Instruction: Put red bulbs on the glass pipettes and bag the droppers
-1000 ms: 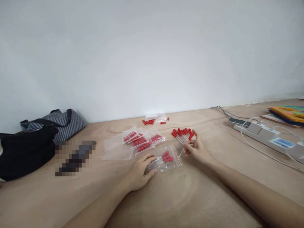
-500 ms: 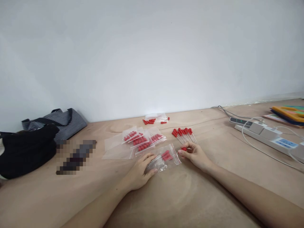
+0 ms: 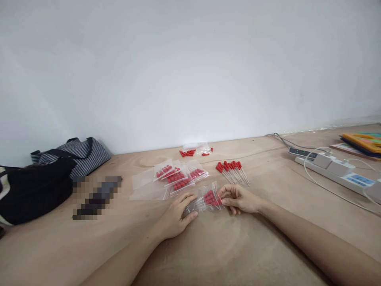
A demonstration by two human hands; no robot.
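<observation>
A clear zip bag lies on the table between my hands, its mouth facing right. Inside it are several glass droppers with red rubber bulbs. My left hand grips the closed end, fingers above and thumb below. At the mouth, my right hand pinches the bulb end of a dropper that lies in the bag; the fingertips partly cover it. Just beyond my right hand, loose droppers lie side by side, bulbs pointing away.
Filled zip bags overlap beyond my left hand, with flat bags beside them. Loose red bulbs lie near the wall. A striped bag, a black bag and a blurred dark object are left; a power strip with cables is right.
My right hand has moved left and slightly down to the bag's mouth, and the dropper it held is now in the bag. My left hand has stayed in place.
</observation>
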